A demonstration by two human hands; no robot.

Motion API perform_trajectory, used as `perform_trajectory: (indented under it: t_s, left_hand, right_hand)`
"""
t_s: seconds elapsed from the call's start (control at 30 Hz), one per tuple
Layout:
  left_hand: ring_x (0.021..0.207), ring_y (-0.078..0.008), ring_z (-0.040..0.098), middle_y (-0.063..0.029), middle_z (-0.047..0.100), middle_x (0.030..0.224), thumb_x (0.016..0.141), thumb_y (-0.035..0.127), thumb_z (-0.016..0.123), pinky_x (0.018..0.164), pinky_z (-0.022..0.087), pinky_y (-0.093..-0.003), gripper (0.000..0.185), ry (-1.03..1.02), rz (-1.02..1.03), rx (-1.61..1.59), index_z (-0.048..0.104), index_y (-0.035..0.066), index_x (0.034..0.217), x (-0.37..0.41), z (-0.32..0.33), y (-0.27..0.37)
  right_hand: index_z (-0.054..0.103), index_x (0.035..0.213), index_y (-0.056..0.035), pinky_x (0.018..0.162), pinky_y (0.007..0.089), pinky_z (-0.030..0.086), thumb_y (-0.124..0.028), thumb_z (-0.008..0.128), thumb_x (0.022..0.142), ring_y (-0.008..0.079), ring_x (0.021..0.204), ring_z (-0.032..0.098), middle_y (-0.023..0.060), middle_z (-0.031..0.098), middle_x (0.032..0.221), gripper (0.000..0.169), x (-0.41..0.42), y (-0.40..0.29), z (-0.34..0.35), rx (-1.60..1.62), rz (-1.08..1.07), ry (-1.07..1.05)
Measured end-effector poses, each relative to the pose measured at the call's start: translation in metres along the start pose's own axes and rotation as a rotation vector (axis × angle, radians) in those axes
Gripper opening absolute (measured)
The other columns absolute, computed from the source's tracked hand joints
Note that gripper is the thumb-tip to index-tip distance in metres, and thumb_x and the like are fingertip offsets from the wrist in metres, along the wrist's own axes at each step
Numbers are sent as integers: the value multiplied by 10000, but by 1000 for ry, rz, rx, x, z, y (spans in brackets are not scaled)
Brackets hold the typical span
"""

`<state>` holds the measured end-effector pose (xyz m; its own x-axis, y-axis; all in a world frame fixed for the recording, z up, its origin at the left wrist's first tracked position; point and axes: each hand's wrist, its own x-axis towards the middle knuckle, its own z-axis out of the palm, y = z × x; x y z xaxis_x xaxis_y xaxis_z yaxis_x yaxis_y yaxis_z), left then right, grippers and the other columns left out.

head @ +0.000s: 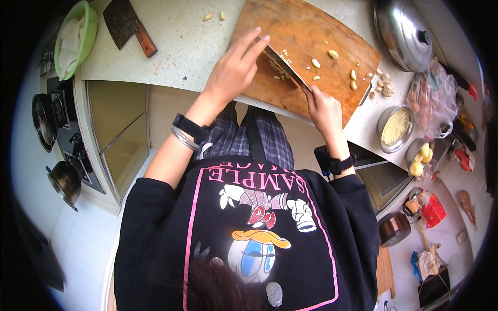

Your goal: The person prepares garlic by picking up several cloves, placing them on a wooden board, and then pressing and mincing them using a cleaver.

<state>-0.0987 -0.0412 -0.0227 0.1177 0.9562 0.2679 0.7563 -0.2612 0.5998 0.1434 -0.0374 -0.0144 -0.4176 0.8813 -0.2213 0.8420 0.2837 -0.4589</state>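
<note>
My right hand (325, 110) is closed round the handle of a kitchen knife (290, 70), whose blade slants over a wooden cutting board (311, 31). Near the blade's far end, my left hand (233, 66) has its fingers extended at the blade; whether they press on it I cannot tell. Chopped garlic (278, 68) lies along both sides of the blade. Several peeled garlic cloves (315, 63) are scattered on the board to the right of the knife. Two more cloves (208, 16) lie on the counter, left of the board.
A cleaver (126, 25) and a green basket (91, 42) are at the left. At the right are unpeeled garlic (386, 87), a metal bowl of pale shreds (397, 128), a bowl of peeled potatoes (420, 159), a filled plastic bag (432, 101) and a large metal lid (404, 33).
</note>
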Motion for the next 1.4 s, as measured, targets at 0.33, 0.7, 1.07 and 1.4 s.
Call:
perform_trajectory:
  t_s: [0.33,0.7,1.07,1.4]
  left_hand:
    - [1054,-288,568,-103,436,1341,806,-43,520,820,513,-348,521,-8,4,1,477,135,1294,7,4,-2]
    - [1123,-286,529,-98,452,1329,801,-43,518,885,491,-359,510,7,30,-15,481,115,1284,13,10,-3]
    - [1128,-288,524,-93,455,1325,801,-40,522,893,483,-358,499,1,47,-13,483,105,1277,19,14,-2]
    - [1128,-283,525,-88,449,1337,812,-32,516,898,481,-352,497,41,83,-22,473,107,1287,29,14,-1]
  right_hand:
    - [547,819,-83,479,429,439,-242,545,889,358,589,574,144,580,632,173,1,2,-1,-7,-6,40]
    - [549,820,-84,475,434,433,-247,548,887,361,596,575,153,580,635,176,2,5,-3,-34,5,56]
    - [563,855,-86,494,435,439,-251,538,894,364,622,579,160,586,655,171,4,9,-4,-22,31,58]
    - [574,863,-82,504,427,441,-254,544,894,362,624,579,160,584,653,178,5,6,-13,23,86,62]
